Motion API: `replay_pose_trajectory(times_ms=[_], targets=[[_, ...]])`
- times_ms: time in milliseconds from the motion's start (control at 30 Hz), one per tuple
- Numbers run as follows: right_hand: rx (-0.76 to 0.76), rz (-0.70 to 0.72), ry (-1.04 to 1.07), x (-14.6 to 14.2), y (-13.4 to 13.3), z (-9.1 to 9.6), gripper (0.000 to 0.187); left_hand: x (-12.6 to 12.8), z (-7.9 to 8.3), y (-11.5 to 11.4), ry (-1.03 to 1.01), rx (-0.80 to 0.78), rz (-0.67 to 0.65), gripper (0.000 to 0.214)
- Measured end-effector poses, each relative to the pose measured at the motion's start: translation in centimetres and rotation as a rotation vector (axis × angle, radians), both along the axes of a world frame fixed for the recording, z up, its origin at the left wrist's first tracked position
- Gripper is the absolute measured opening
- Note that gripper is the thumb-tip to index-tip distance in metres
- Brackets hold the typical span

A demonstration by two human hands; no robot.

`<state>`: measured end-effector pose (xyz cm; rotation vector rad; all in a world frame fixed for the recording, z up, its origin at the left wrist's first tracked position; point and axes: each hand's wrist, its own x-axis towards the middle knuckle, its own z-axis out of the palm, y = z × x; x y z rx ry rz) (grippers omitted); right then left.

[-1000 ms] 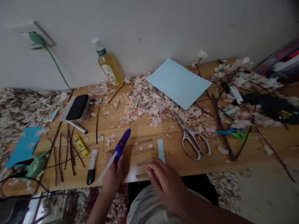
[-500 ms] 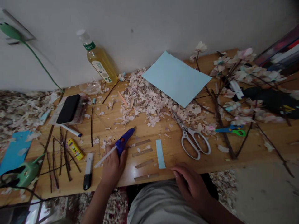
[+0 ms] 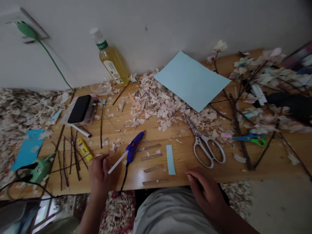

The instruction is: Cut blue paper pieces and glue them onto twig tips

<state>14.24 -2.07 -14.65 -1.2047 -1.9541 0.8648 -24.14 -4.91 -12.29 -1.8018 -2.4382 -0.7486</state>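
My left hand (image 3: pixel 98 172) is at the front of the table, left of the glue gun, with its fingers curled over. What lies beneath or inside it is hidden. The blue glue gun (image 3: pixel 133 148) lies untouched on the wood, a white glue stick (image 3: pixel 118 162) poking from its rear and a black cord running to the table edge. My right hand (image 3: pixel 207 187) rests by the front edge, fingers loosely curled together, with nothing visible in them. A narrow light-blue paper strip (image 3: pixel 171 160) lies left of it. Silver-handled scissors (image 3: pixel 204 146) lie beyond it.
Thin twigs (image 3: pixel 73 156) and a yellow packet (image 3: pixel 85 149) lie on the left. Behind stand a drink bottle (image 3: pixel 113 65), a petal heap (image 3: pixel 158 100) and a light-blue sheet (image 3: pixel 192 81). Flowering branches (image 3: pixel 239 130) and small blue-green scissors (image 3: pixel 251 138) fill the right.
My left hand has let go of the glue gun and moved left, over where a white-and-black utility knife lay; the knife is now hidden. The right hand stays put. The view has shifted slightly.
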Motion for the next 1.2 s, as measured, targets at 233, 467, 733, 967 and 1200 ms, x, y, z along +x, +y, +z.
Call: replay_pose_trajectory(times_ms=[233, 467, 733, 967, 1200], targets=[[-0.015, -0.022, 0.021, 0.1, 0.0, 0.4, 0.015, -6.2, 2.4, -1.3, 0.335, -0.131, 0.120, 0.041], [-0.007, 0.002, 0.034, 0.0, 0.2, 0.4, 0.015, -9.8, 1.9, -3.3, 0.540, -0.272, 0.209, 0.040], [-0.011, 0.024, 0.039, -0.3, 0.2, 0.6, 0.014, -17.2, 3.3, -2.5, 0.398, -0.241, 0.527, 0.030], [-0.008, 0.009, 0.047, -0.5, -0.1, 1.2, 0.014, -17.6, 3.3, 1.7, 0.099, -0.465, 0.505, 0.024], [-0.017, -0.001, 0.026, -0.4, -0.8, 1.0, 0.014, -17.4, 2.9, 3.6, 0.086, -0.511, 0.507, 0.023]])
